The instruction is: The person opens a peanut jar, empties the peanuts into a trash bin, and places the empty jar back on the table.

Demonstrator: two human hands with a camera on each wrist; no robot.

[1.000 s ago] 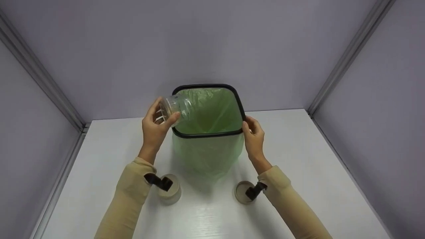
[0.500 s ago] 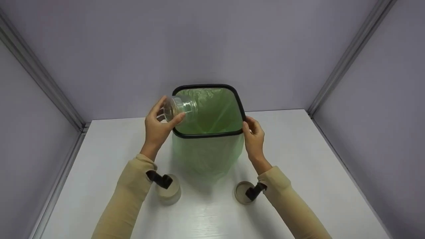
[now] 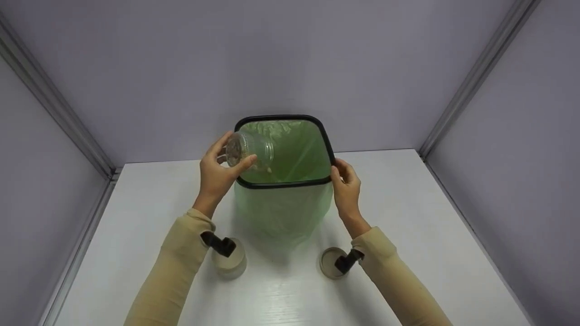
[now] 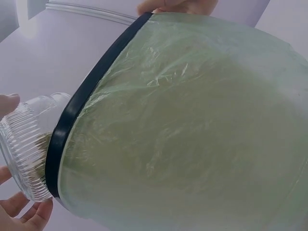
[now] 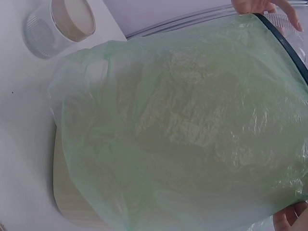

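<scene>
My left hand (image 3: pixel 216 174) grips a clear ribbed jar (image 3: pixel 236 147) by its sides. The jar lies tipped over the left rim of a bin (image 3: pixel 285 184), its mouth facing the inside. Small pale bits (image 3: pixel 269 170) show just below the mouth, and some brownish contents (image 4: pixel 44 144) show through the wall in the left wrist view. The bin has a black rim ring (image 4: pixel 67 115) and a green translucent bag liner (image 5: pixel 183 125) draped over its outside. At the bin's right front corner, my right hand (image 3: pixel 348 188) pinches the rim between thumb and fingers.
A second clear jar with a beige lid (image 5: pixel 72 21) stands near my left forearm. A loose round lid (image 3: pixel 327 263) lies on the white table (image 3: pixel 281 299) beside my right wrist. Grey-lilac panels (image 3: pixel 281 59) with metal rails (image 3: pixel 59 99) enclose the table.
My left hand has moved slightly right, carrying the jar farther over the bin and tipping it more. Pale bits now show below its mouth. The right hand stays on the rim.
</scene>
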